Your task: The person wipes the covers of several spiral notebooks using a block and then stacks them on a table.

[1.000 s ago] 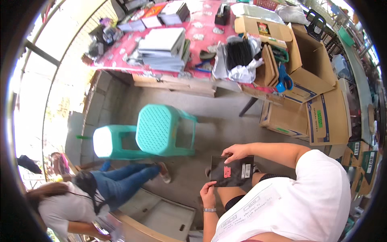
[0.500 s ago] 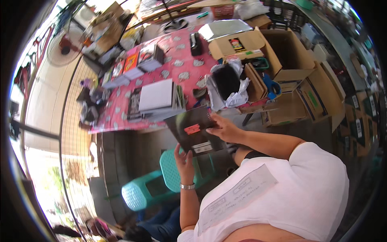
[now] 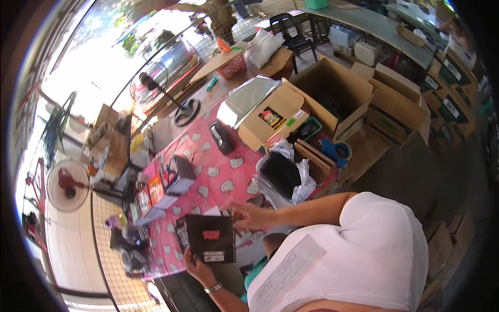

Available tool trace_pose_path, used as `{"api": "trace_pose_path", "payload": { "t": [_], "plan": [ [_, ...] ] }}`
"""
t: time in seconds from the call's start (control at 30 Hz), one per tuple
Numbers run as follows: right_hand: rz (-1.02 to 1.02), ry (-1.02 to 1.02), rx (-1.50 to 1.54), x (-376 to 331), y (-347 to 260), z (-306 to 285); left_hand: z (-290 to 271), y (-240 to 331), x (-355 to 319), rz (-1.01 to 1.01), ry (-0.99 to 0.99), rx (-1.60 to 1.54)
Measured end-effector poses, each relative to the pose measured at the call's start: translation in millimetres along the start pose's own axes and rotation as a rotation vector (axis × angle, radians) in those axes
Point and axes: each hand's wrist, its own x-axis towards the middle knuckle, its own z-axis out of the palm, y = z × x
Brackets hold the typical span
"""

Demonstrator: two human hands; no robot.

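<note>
A flat black booklet (image 3: 210, 236), with red print in its middle and a white label strip near its lower edge, is held over the near left part of the table. My left hand (image 3: 197, 270) grips it at the lower left corner, thumb on the front. Beside its upper right edge is my right hand (image 3: 252, 216), fingers stretched out and apart; whether they touch the edge is hard to tell. Behind the booklet, the stack of books on the table is mostly hidden. Further left stand stacks of colourful books (image 3: 176, 177).
The table has a pink printed cloth (image 3: 205, 190). On it are a black tape dispenser (image 3: 222, 138), a plastic-lined container (image 3: 283, 174) and a blue tape roll (image 3: 337, 152). Open cardboard boxes (image 3: 332, 93) stand at the back right. A fan (image 3: 67, 184) is at the left.
The view has swung, and the booklet now sits over the table's near left part. My left hand has taken hold of it; my right hand has let go and spread its fingers.
</note>
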Motion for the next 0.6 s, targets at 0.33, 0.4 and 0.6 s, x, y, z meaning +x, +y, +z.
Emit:
{"api": "trace_pose_path", "payload": {
  "t": [0.33,0.4,0.6],
  "plan": [
    [-0.235,-0.108,-0.439,56.9,51.1,15.7,38.9,-69.8,173.5,0.225,-0.373,0.427],
    [-0.204,-0.139,-0.593,74.9,70.3,15.8,61.2,-91.0,188.8,0.3,-0.482,0.543],
    [0.037,-0.199,-1.108,96.6,128.5,59.2,84.7,-156.8,176.1,0.378,-0.711,0.629]
  ]
}}
